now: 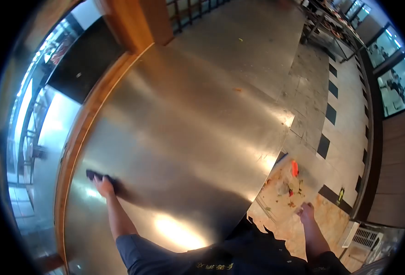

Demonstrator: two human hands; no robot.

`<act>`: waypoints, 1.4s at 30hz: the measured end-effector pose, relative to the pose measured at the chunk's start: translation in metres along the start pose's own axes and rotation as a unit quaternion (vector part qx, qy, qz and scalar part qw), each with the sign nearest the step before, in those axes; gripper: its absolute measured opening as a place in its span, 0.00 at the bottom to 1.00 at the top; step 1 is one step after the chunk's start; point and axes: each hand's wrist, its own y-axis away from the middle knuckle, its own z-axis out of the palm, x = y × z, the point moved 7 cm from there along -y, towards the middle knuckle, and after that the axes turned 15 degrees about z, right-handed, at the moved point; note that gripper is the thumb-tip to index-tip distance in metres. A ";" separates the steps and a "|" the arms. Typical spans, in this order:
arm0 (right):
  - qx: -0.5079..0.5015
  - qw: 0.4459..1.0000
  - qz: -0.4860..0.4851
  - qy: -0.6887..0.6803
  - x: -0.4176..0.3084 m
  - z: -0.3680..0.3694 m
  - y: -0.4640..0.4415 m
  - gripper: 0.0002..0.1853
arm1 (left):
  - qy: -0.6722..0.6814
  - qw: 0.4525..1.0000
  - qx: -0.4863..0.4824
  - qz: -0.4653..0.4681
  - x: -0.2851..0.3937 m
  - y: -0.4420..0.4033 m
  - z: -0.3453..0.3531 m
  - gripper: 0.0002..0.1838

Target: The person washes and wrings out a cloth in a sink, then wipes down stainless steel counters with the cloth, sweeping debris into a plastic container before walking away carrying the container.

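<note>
Fingers of my left hand (104,187) press a dark, bunched cloth (92,174) onto the shiny metal countertop (188,133), near its left wooden border. A dark part of the cloth also shows to the right of the fingers, slightly blurred. My right hand (306,211) hangs in the air past the counter's right edge, above the floor. Its fingers are curled in and nothing shows in them. The hand looks small here, so finer detail is lost.
A wooden frame (81,137) borders the counter on the left. Scraps and a red-orange item (295,168) lie on the floor at right. A yellow-green object (341,195) and a white plastic crate (366,238) are farther right. A metal rack (333,27) stands behind.
</note>
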 end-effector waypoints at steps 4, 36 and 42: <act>0.035 0.998 0.017 0.048 -0.046 0.045 -0.003 0.05 | 0.084 0.968 -0.042 0.232 0.191 -0.080 0.036 0.35; -0.106 0.981 -0.016 0.160 -0.286 0.123 -0.124 0.06 | -0.004 0.993 0.039 -0.114 0.360 0.138 0.007 0.37; -0.115 0.969 0.020 0.217 -0.289 0.129 -0.136 0.10 | 0.194 0.966 -0.007 0.170 0.513 0.022 0.077 0.24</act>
